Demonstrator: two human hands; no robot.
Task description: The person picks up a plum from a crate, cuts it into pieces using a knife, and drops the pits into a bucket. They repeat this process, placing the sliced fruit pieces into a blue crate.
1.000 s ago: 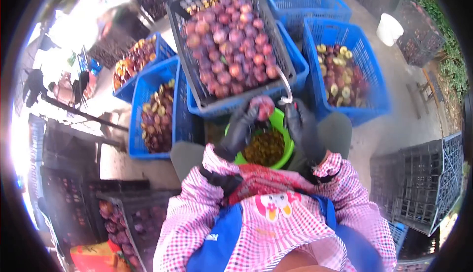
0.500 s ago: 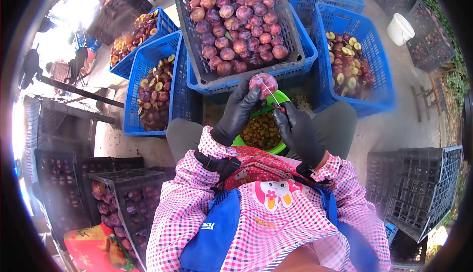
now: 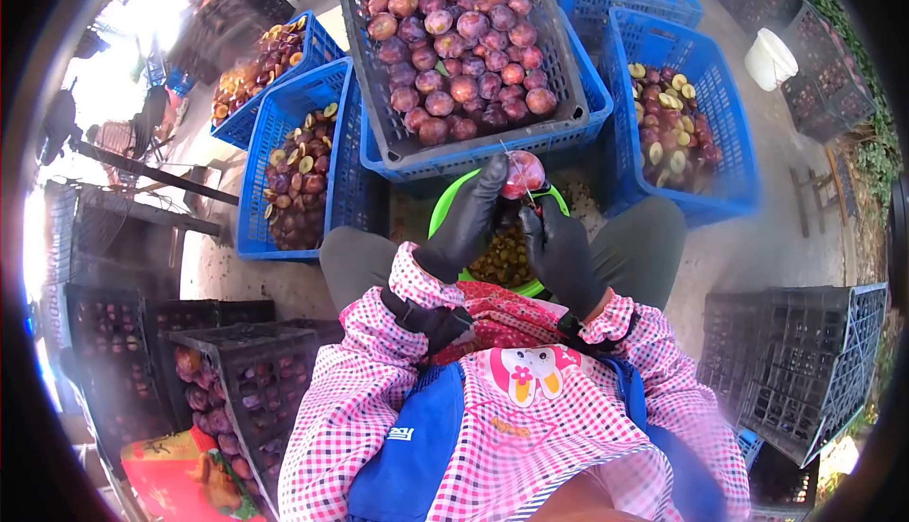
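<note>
Both my hands wear black gloves and meet above a green basin (image 3: 441, 208) with cut fruit pieces (image 3: 504, 255) in it. My left hand (image 3: 473, 210) is closed on a reddish plum (image 3: 524, 174), held at its fingertips. A thin blade or wire (image 3: 530, 198) lies against the plum, its handle mostly hidden in my closed right hand (image 3: 561, 249). Just beyond my hands, a black crate (image 3: 579, 110) full of whole plums (image 3: 464, 58) rests on a blue crate (image 3: 597, 129).
Blue crates of halved plums stand at the left (image 3: 248, 205) and right (image 3: 739, 143). A white bucket (image 3: 770, 58) is at the far right. Black crates stand near my left side (image 3: 265, 333) and right side (image 3: 805, 371). A red bag (image 3: 166, 479) lies at lower left.
The plum has moved slightly right and turned in my left hand. Both hands have shifted a little, my left fingers now pointing more upward beside the plum. More of the basin's left rim shows.
</note>
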